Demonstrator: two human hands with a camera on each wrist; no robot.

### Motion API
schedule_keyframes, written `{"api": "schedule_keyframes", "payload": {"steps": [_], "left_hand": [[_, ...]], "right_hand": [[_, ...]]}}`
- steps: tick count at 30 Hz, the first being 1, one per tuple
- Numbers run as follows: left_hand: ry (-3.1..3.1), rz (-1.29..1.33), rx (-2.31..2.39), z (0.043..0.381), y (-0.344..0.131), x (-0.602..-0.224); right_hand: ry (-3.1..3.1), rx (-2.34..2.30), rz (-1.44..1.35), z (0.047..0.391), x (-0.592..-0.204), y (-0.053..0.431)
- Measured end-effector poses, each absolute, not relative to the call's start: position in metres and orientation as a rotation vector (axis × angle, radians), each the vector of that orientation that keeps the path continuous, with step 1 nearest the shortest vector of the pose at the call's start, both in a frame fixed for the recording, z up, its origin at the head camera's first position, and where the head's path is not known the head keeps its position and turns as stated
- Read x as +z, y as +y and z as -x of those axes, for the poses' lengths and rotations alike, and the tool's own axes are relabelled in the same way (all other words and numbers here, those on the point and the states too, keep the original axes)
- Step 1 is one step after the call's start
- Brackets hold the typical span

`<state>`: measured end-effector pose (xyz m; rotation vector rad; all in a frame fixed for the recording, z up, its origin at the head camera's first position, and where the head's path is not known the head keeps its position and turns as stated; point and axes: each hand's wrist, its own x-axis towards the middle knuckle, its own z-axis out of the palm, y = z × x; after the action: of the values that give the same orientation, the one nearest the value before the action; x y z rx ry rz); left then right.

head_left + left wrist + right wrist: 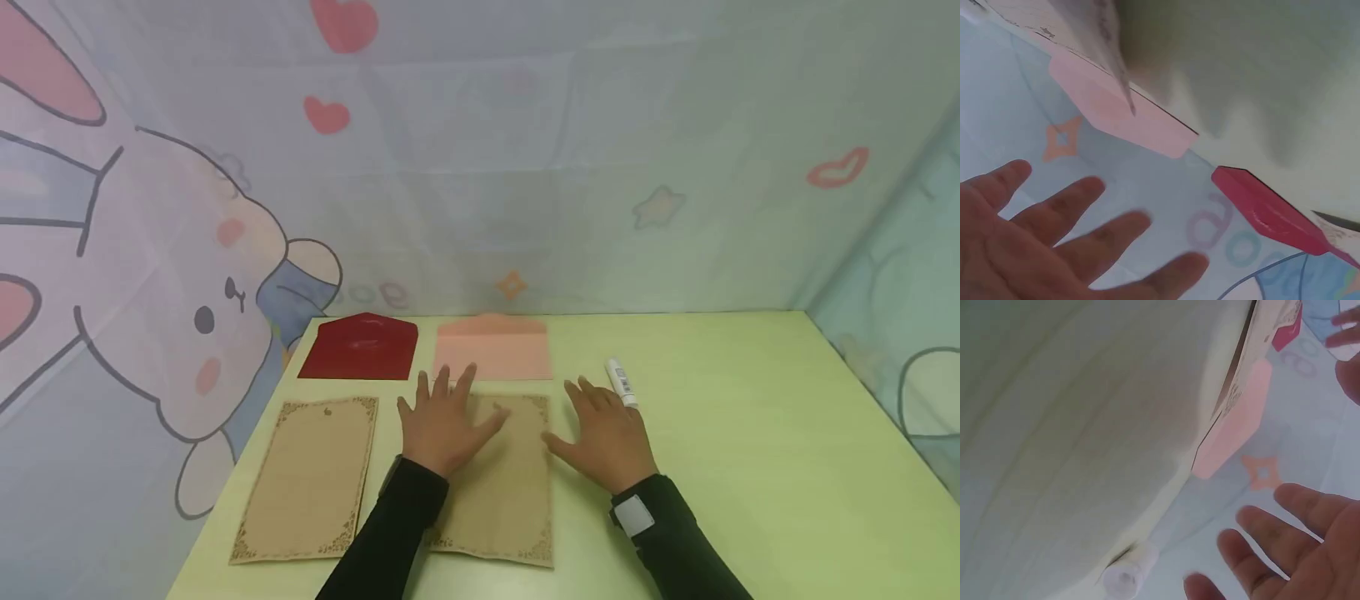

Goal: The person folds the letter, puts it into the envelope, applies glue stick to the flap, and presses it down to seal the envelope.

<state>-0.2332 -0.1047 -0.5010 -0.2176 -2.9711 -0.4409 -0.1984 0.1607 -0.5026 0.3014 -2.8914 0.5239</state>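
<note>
Two bare hands, the left grip (442,429) with its fingers fanned out and the right grip (606,437) with its fingers loosely extended and thumb apart, hold nothing. Below them lies an upright-format rectangular sheet of tan paper with an ornate brown border (510,492); the left grip covers its upper left part, while the right thumb tip comes over or just beside its right edge. Both wrist views suggest that the fingers are clear of the paper, though the head view alone cannot settle contact. The step in hand looks like a reach toward or away from this sheet, with no grasp made; handling it next would call for fingertips brought down to a side edge and a light pinch, since thin paper could crease or slide. Just beyond the right fingers lies a white cylindrical plastic tube (620,382), partly hidden by the hand. Past the sheet's top edge is a pale pink paper envelope with its flap raised (491,350). Farther left, a matching bordered tan sheet (307,483) lies below a glossy dark red envelope (360,350), all on a pale yellow-green worktop (750,400).
</note>
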Motion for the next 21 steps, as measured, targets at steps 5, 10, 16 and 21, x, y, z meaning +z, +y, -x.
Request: {"api": "schedule_keyframes", "payload": {"steps": [5, 10, 16, 21], "left_hand": [[-3.035, 0.198, -0.496, 0.228, -0.124, -0.505], [-3.140, 0.187, -0.547, 0.226, -0.137, -0.500], [-3.153, 0.276, -0.579, 0.219, -0.146, -0.504], [-3.186, 0.338, -0.656, 0.209, -0.147, -0.501]], "right_hand": [[-2.966, 0.498, -0.360, 0.196, -0.502, 0.152], [-3.078, 0.455, -0.373, 0.200, -0.503, 0.147], [-3.191, 0.478, -0.394, 0.201, -0.511, 0.142], [-3.217, 0.480, -0.426, 0.198, -0.512, 0.135]]}}
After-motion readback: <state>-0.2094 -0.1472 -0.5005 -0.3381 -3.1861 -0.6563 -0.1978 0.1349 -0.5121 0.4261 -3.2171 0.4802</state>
